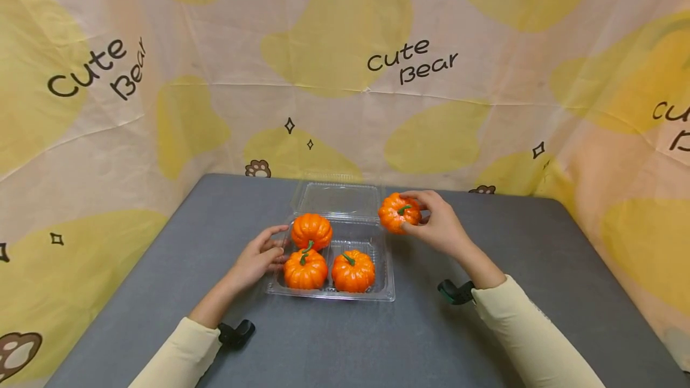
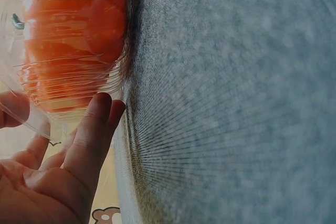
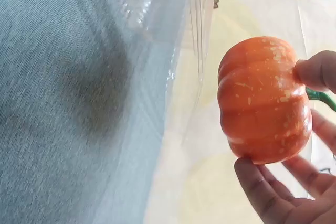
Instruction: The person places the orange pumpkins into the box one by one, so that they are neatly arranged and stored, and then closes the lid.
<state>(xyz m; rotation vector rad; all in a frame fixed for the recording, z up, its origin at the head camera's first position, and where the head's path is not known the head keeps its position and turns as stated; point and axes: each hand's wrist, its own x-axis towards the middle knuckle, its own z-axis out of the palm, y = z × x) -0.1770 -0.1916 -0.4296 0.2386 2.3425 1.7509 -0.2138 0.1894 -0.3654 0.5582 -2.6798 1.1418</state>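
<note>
A small orange pumpkin point(image 1: 392, 214) with a green stem is pinched between the thumb and fingers of my right hand point(image 1: 441, 223). It hangs above the table, just right of a clear plastic clamshell box point(image 1: 385, 283). Inside the box sit three more pumpkins: one at the back left point(image 1: 311, 230), one at the front left point(image 1: 305, 273) and one at the front right point(image 1: 353, 274). My left hand point(image 1: 259, 259) rests at the box's left side, and in the left wrist view its extended fingertips point(image 2: 98, 106) are right at the ribbed wall.
The box's lid point(image 1: 339, 198) lies open toward the back of the grey table point(image 1: 345, 346). Behind it hangs a printed cloth point(image 1: 334, 47) with lettering and yellow patches. Black straps point(image 1: 455, 292) are on both wrists.
</note>
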